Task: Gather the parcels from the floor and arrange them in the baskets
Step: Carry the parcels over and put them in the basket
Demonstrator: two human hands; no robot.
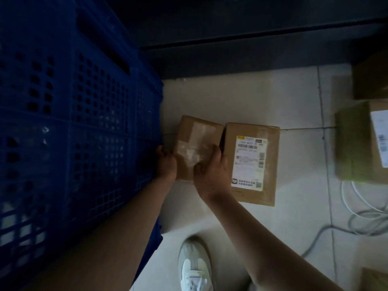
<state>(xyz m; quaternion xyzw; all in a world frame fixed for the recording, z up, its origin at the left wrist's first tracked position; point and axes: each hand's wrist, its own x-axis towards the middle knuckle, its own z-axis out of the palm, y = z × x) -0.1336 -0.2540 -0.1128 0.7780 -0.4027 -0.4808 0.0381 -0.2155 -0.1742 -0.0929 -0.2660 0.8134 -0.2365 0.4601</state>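
While the person bent low over the tiled floor [252, 101], both hands closed on a small taped cardboard parcel [196, 139] that lay just beside the side wall of a tall blue plastic basket [73, 122]. The left hand [167, 164] gripped the parcel's near left edge, squeezed between box and basket; the right hand [212, 171] lay over its near right corner, fingers curled onto the taped top. Whether the parcel had left the floor could not be told. Touching its right side lay a larger labelled parcel [251, 162], flat on the floor with its shipping label up. More cardboard parcels [357, 141] sat well apart at the right edge of the floor, with white cables [365, 219] looped near them and a pale shoe [195, 267] below.

To do this lift well, the hands probably needed to press evenly on opposite sides and raise the box straight up, since the basket wall left little room for the left hand. It would then have to clear the high rim before going inside. Tilting it seemed likely to nudge the neighbouring box.
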